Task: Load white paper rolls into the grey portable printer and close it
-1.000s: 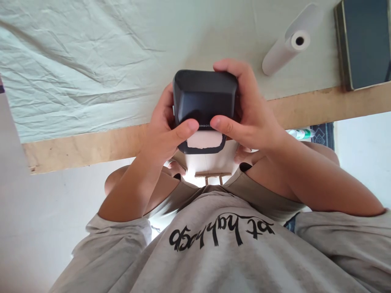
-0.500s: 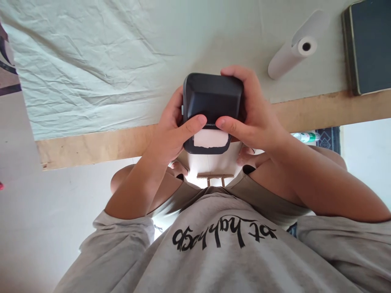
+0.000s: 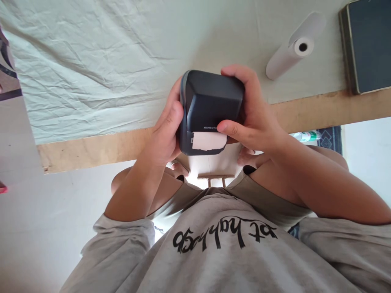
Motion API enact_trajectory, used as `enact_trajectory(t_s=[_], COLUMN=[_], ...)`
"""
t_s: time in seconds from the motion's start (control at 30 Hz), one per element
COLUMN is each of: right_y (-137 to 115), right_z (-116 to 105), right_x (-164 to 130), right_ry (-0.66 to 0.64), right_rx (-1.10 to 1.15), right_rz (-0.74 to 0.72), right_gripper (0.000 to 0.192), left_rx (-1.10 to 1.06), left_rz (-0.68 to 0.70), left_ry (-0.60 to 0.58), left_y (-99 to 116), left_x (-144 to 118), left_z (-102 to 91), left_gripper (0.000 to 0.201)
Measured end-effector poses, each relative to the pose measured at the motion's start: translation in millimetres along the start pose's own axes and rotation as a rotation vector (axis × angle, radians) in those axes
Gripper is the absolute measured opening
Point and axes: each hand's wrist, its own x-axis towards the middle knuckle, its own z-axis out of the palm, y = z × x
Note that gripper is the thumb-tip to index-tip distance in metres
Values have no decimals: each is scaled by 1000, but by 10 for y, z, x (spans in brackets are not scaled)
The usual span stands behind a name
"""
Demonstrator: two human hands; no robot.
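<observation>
Between both hands I hold a black label printer (image 3: 215,95) with "NIIMBOT" lettering, raised near the table's front edge. A torn-edged strip of white label paper (image 3: 209,141) sticks out along its near side. My left hand (image 3: 166,130) grips the printer's left side, its thumb resting against that side wall; the other fingers are partly hidden behind. My right hand (image 3: 252,108) wraps the right side, index finger over the far corner and thumb on the front by the lettering. The printer is slightly turned, showing its left side.
A white paper roll (image 3: 282,61) lies on the cloth-covered table (image 3: 100,73), its loose end unrolled. At the far right rests a dark flat tablet-like object (image 3: 371,47). The bare wooden table edge (image 3: 97,148) runs across in front of me. Below it is a plastic bottle (image 3: 305,136).
My left thumb has moved off the printer's front onto its left side. The printer has turned a little, so more of its left side and lettering show.
</observation>
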Motion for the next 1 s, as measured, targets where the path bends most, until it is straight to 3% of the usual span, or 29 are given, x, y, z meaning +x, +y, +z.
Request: enact_trajectory(t_s=[0.23,0.57,0.83,1.0], right_y=[0,-21,-88,-137], right_z=[14,20,-2,-52], right_x=[-3,-4,15,10], right_ry=[8,-3,-28,-64], right_rx=[-21,-34,-38,-164], right_rz=[0,52,87,92], right_gripper=[65,72,68,81], left_rx=[31,17,-61,-68], left_rz=[-103,-89,-84,-123], left_ry=[45,-15,60,98], left_y=[17,103,91,104], left_x=[0,8,-4,-14], left_z=[-69,-63,-30,-23], left_gripper=[45,32,36,31])
